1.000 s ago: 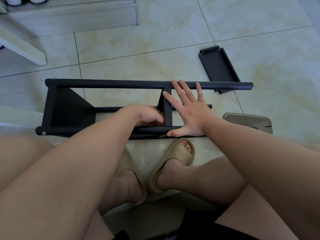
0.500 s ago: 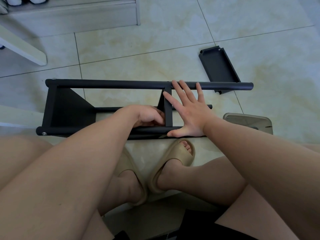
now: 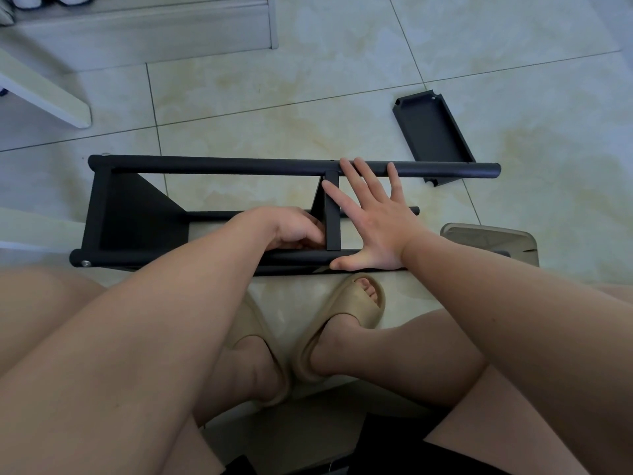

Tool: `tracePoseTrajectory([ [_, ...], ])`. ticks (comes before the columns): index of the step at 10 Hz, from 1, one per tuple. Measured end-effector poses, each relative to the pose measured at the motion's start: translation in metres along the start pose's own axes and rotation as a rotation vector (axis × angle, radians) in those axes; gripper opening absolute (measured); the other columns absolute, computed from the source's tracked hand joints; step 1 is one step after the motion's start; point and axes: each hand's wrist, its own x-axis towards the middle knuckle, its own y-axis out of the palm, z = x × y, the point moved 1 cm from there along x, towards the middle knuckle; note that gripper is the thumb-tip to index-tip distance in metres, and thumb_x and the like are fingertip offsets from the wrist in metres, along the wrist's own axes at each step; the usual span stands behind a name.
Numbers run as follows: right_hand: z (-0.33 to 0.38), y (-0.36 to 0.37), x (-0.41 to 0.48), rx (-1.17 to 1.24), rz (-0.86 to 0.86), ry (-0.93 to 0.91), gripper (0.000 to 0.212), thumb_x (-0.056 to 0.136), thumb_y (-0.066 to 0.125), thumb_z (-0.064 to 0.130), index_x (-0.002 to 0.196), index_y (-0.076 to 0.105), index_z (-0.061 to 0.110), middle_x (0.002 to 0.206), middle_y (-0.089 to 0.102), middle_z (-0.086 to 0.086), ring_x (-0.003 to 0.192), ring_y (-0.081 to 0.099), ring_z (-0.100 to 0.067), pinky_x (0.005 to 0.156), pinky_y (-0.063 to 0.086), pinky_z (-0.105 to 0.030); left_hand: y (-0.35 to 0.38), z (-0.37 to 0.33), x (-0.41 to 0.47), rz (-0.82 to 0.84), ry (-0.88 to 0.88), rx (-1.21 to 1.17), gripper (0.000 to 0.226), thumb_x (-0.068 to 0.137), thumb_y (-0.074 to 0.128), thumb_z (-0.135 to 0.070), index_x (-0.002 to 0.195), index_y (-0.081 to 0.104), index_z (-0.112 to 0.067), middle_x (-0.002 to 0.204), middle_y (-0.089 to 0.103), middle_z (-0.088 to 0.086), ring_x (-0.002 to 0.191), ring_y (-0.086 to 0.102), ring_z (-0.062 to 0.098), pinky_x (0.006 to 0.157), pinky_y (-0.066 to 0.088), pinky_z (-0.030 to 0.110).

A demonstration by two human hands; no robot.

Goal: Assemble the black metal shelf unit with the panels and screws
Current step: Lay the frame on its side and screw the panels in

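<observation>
The black shelf frame (image 3: 239, 165) lies on its side on the tiled floor, its long poles running left to right. One panel (image 3: 137, 214) is fixed at its left end and a narrow middle panel (image 3: 332, 214) stands between the poles. My left hand (image 3: 291, 228) sits just left of the middle panel where it meets the near pole, fingers curled; whatever they hold is hidden. My right hand (image 3: 373, 217) lies flat and spread on the frame, fingertips on the far pole and thumb on the near one. A silver screw head (image 3: 85, 263) shows at the near pole's left end.
A loose black panel (image 3: 433, 132) lies on the floor beyond the frame's right end. A grey flat object (image 3: 486, 234) sits at the right behind my forearm. White furniture (image 3: 51, 97) stands at the upper left. My feet in beige slippers (image 3: 349, 310) rest just before the frame.
</observation>
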Motion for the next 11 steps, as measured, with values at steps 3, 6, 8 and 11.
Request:
tracePoseTrajectory([
  [3, 0.0003, 0.0016, 0.0000, 0.002, -0.011, 0.002, 0.125, 0.064, 0.030, 0.100, 0.161, -0.005, 0.028, 0.169, -0.013, -0.013, 0.155, -0.013, -0.032, 0.118, -0.006, -0.070, 0.0001, -0.0017, -0.0017, 0.037, 0.006, -0.034, 0.025, 0.084, 0.053, 0.007, 0.102, 0.057, -0.011, 0.095, 0.053, 0.014, 0.089, 0.053, 0.024, 0.083, 0.044, 0.032],
  [6, -0.0003, 0.0013, 0.0000, 0.009, -0.019, -0.001, 0.125, 0.065, 0.030, 0.100, 0.161, -0.003, 0.029, 0.169, -0.013, -0.014, 0.156, -0.012, -0.033, 0.118, -0.007, -0.069, 0.0008, -0.0036, -0.0048, 0.074, -0.014, -0.055, 0.020, 0.088, 0.052, 0.003, 0.092, 0.068, -0.009, 0.089, 0.067, 0.009, 0.076, 0.064, 0.019, 0.068, 0.052, 0.023],
  [8, 0.0005, 0.0013, -0.0003, 0.009, -0.016, 0.004, 0.125, 0.064, 0.031, 0.099, 0.162, -0.003, 0.029, 0.169, -0.013, -0.013, 0.156, -0.013, -0.032, 0.118, -0.006, -0.069, 0.0008, -0.0053, -0.0091, 0.143, -0.109, -0.005, 0.028, 0.079, 0.060, -0.010, 0.102, 0.075, -0.009, 0.097, 0.073, 0.011, 0.085, 0.068, 0.025, 0.082, 0.054, 0.032],
  [11, 0.0006, 0.0007, -0.0002, 0.008, -0.012, 0.005, 0.125, 0.064, 0.031, 0.099, 0.162, -0.003, 0.028, 0.169, -0.013, -0.013, 0.155, -0.014, -0.032, 0.118, -0.007, -0.069, 0.0020, -0.0058, -0.0090, 0.087, -0.031, -0.046, 0.031, 0.089, 0.055, 0.007, 0.117, 0.059, -0.006, 0.113, 0.060, 0.022, 0.104, 0.060, 0.031, 0.108, 0.043, 0.046],
])
